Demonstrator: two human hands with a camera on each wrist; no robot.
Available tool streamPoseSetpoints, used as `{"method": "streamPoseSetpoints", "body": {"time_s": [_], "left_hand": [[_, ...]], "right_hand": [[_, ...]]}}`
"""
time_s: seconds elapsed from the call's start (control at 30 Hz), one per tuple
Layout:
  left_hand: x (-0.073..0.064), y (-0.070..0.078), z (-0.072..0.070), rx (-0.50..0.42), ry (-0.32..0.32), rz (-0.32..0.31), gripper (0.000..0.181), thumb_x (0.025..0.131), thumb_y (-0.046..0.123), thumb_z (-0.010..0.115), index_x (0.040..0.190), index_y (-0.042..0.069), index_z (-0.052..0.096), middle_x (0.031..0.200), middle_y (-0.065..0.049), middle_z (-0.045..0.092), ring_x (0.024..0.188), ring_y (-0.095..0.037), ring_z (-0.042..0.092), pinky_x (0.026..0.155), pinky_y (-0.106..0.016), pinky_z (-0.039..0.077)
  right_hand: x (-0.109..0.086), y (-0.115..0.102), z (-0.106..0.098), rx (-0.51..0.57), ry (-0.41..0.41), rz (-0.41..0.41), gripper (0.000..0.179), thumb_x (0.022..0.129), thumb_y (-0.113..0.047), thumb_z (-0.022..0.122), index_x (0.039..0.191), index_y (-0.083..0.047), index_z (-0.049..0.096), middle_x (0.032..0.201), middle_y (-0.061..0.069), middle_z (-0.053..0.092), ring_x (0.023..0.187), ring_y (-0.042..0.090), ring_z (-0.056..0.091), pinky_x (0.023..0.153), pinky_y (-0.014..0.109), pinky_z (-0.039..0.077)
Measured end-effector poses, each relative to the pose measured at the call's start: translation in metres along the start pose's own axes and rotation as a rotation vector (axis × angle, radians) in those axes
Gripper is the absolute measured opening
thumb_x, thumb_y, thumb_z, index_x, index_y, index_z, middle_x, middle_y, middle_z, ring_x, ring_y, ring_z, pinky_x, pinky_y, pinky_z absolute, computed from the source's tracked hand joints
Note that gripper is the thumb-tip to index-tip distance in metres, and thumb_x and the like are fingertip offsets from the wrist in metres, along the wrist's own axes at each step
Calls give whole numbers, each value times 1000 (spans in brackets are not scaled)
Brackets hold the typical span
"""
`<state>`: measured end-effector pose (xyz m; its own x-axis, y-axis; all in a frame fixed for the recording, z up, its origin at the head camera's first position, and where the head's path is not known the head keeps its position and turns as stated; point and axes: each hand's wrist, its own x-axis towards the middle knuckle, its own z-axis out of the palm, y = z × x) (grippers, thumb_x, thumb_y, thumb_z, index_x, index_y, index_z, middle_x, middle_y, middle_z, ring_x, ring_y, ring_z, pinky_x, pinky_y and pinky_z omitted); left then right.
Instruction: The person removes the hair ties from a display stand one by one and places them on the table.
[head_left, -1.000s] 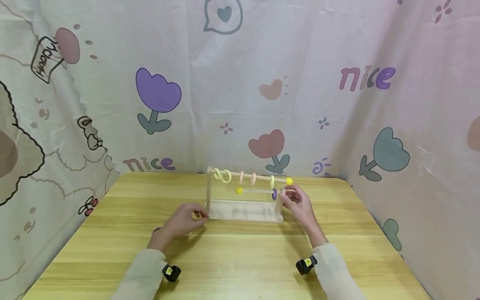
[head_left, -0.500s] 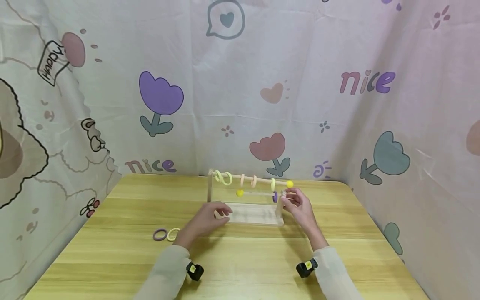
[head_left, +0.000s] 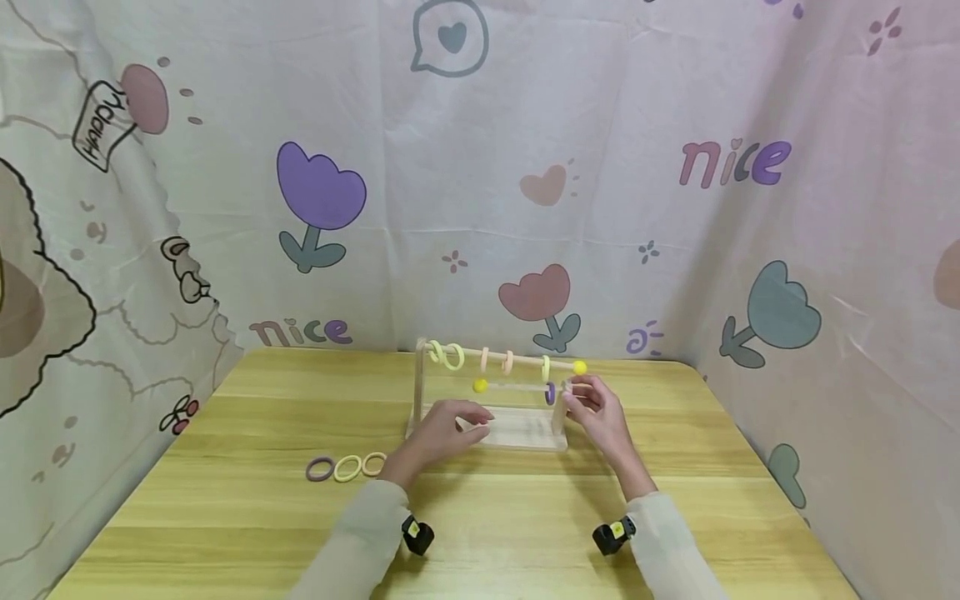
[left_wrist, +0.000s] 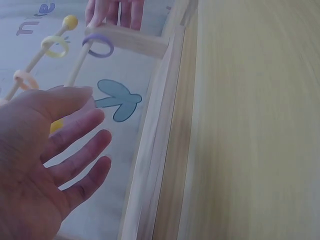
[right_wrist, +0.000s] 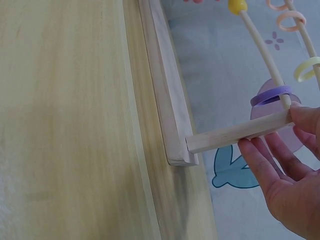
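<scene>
A wooden rack (head_left: 517, 429) stands on the table with two dowels, each tipped by a yellow ball. Several pale yellow and peach rings hang on the upper dowel (head_left: 525, 360); a purple ring (right_wrist: 270, 95) hangs on the lower dowel (right_wrist: 262, 50), near the short post. My right hand (head_left: 600, 410) grips the top of that short post (right_wrist: 240, 132), with thumb on the end and fingers underneath. In front of the base is my left hand (head_left: 444, 432), fingers loosely bent and apart. The left wrist view shows its thumb overlapping the lower dowel.
On the table left of my left forearm lie a purple ring (head_left: 319, 469), a yellow ring (head_left: 347, 468) and a peach ring (head_left: 373, 464). A tall post (head_left: 419, 379) carries the upper dowel at the rack's left. Behind the table (head_left: 225, 517) hangs a printed cloth (head_left: 450, 208).
My left hand has moved right from the rack's left end to the front of its base, uncovering the rings on the table. My right hand stays at the short post.
</scene>
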<state>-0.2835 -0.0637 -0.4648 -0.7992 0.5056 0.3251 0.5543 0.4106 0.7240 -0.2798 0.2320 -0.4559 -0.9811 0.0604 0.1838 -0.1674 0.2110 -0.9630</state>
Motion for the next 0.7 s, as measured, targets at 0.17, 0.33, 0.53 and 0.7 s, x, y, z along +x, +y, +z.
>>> {"method": "streamPoseSetpoints", "body": {"time_s": [0.17,0.33,0.53,0.7], "left_hand": [[10,4,9,-36,15,-9,21,97,14,71,112,2,76,111,-15,78,101,-27,75,76,-23,59],[19,9,19,-55,14,-45,20,97,16,71,111,3,77,107,-9,79,98,-20,75,78,-26,62],[26,18,30,-84,15,-94,22,98,20,72,113,5,77,102,-4,80,93,-16,74,82,-30,62],[31,20,40,-82,50,-107,23,96,18,74,114,4,77,101,-5,80,91,-15,75,80,-28,62]], "right_hand": [[-1,-3,1,-3,-1,-7,39,100,-9,67,135,1,55,130,30,62,106,21,67,92,41,63],[-1,-2,0,-1,3,-29,38,100,-7,67,134,3,55,125,29,64,99,12,67,90,41,64],[-1,-1,-1,-6,3,-34,39,99,-8,67,134,4,55,124,27,66,97,8,67,89,40,64],[-1,-2,0,-7,-7,-7,38,100,-8,67,136,1,55,130,29,63,102,14,67,92,42,63]]}}
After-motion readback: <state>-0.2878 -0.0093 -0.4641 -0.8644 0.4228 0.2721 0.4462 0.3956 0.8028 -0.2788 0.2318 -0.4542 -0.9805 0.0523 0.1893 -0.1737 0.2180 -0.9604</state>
